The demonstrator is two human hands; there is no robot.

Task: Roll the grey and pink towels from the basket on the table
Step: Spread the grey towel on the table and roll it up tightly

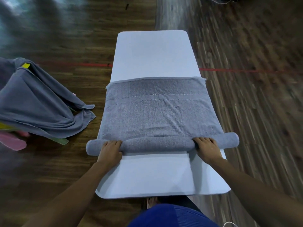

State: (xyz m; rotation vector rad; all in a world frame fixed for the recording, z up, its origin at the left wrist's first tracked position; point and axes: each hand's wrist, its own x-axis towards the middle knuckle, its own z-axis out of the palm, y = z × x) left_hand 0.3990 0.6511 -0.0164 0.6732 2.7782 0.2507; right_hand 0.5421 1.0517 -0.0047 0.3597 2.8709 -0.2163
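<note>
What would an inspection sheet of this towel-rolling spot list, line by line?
Surface: white table, with a towel lying across its middle.
Job's things: grey towel spread flat, its near edge rolled up; basket left of the table, draped with a second grey towel; pink towel showing below that.
Clutter: nothing seen.
Grippers: left hand and right hand grip the roll, one near each end.
Cables: white cord at the bottom right edge.
Surroundings: wooden floor with a red line.
</note>
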